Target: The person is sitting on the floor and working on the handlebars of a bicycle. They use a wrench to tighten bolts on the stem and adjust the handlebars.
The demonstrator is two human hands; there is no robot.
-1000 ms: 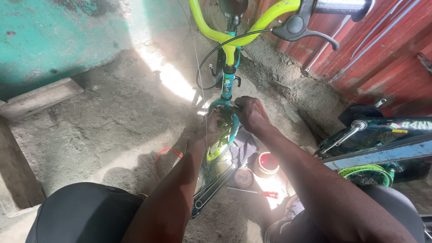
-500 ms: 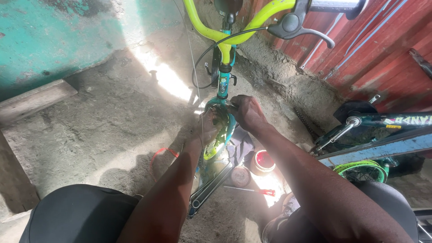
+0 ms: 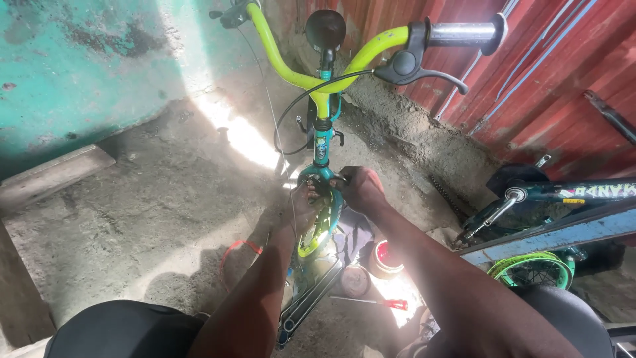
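Note:
A small bicycle stands upside-up in front of me, with a teal frame (image 3: 322, 147) and yellow-green handlebars (image 3: 291, 69). My right hand (image 3: 362, 189) is closed in a fist around a short dark tool (image 3: 335, 179) pressed against the teal frame just below the head tube. My left hand (image 3: 301, 201) grips the frame from the other side, right next to the right hand, washed out by sunlight. A yellow-green wheel rim (image 3: 315, 235) shows just beneath both hands. My knees fill the bottom of the view.
A second bicycle (image 3: 563, 199) with a blue frame and a green rim (image 3: 530, 268) lies at the right. On the dirt floor are a red tin (image 3: 386, 257), a red-handled screwdriver (image 3: 379, 303), a red strap (image 3: 235, 248) and a chain (image 3: 449, 195). A red corrugated wall (image 3: 550, 79) stands behind.
The view has tilted up, so more of the handlebars shows. Both hands stay at the same spot on the teal frame, with small shifts of the fingers.

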